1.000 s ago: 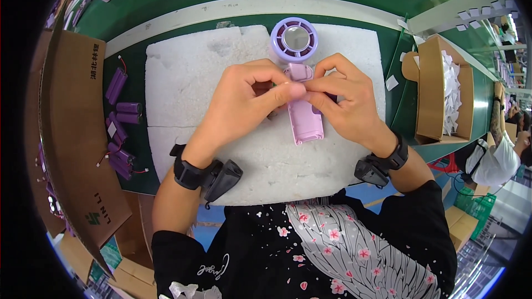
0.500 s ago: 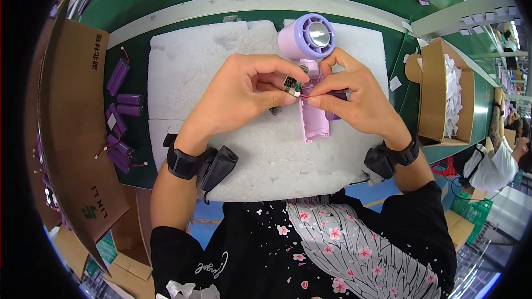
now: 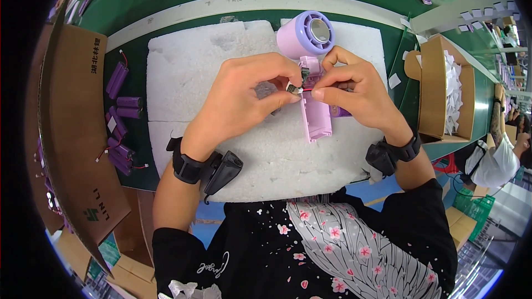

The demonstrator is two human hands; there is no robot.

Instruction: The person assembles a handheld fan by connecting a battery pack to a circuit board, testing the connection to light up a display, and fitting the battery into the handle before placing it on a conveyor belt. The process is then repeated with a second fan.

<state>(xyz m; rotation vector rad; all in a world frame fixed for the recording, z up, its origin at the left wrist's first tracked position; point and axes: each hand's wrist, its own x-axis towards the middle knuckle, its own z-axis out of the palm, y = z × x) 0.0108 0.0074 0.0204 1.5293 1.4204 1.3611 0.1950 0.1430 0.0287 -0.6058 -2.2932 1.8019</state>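
A pink handheld fan with a purple ring [image 3: 306,34] lies on a white foam board [image 3: 233,171], its hollow handle shell [image 3: 317,124] open toward me. Over the handle, my left hand [image 3: 244,91] pinches a small green circuit board [image 3: 292,88] with a white connector between thumb and index finger. My right hand [image 3: 360,91] pinches thin red wires [image 3: 307,90] close to that connector. Whether the plug is fully seated is too small to tell. Under the right hand shows part of a purple battery pack [image 3: 339,112], mostly covered.
Several purple battery packs [image 3: 116,80] with wires lie on the green table at left, beside a large cardboard box [image 3: 83,133]. At right stands a carton [image 3: 424,99] of white paper pieces [image 3: 451,94]. Another person [image 3: 493,163] is at far right.
The circuit board has tilted in my left fingers. My right fingertips have shifted slightly right and up along the wires, and more of the battery pack shows beneath them.
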